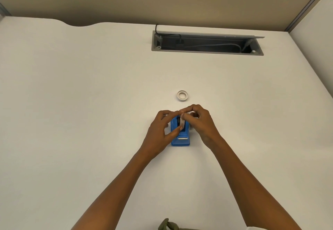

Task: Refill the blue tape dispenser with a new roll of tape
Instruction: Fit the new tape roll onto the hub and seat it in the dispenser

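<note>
The blue tape dispenser (180,138) stands on the white desk (90,103), its metal cutter facing me. A whitish roll of tape (182,122) sits upright in its slot. My right hand (200,121) pinches the top of that roll from the right. My left hand (160,130) is at the dispenser's left side, thumb tip on the roll's near edge and fingers curled over the dispenser's far left. A second white tape ring (182,96) lies flat on the desk just beyond the hands.
A grey cable tray (207,52) with its lid propped open is recessed in the desk at the back, with cables inside. A beige partition wall runs behind the desk. An olive green item (167,225) shows at the bottom edge.
</note>
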{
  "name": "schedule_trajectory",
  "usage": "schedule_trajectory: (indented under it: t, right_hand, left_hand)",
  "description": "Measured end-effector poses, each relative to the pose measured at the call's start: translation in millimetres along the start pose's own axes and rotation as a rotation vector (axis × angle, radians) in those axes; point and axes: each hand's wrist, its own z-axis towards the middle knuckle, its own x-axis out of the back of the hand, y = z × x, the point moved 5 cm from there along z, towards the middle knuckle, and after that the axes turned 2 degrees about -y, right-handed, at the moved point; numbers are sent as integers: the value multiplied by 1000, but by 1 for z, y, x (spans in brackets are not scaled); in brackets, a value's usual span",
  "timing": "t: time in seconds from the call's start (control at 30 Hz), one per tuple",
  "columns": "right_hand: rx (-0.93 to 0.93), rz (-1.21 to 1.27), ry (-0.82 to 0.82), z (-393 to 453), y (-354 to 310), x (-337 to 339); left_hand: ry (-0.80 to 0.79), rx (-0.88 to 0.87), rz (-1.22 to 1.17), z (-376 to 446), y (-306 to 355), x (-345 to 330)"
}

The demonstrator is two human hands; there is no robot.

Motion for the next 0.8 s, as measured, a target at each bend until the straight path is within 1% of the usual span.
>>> schedule_trajectory:
  t: [0.13, 0.27, 0.37, 0.5, 0.8]
  right_hand:
    - [-19, 25, 16, 1, 1, 1]
    - [83, 24, -27, -10, -1, 11]
    - [182, -66, -52, -18, 1, 14]
    - [250, -150, -56, -21, -1, 13]
    - [281, -192, -86, -22, -6, 8]
  left_hand:
    - [13, 11, -17, 1, 0, 1]
    - [28, 28, -27, 3, 2, 1]
    - [21, 36, -17, 4, 2, 1]
    - [17, 37, -13, 3, 2, 0]
    - [7, 47, -38, 2, 4, 0]
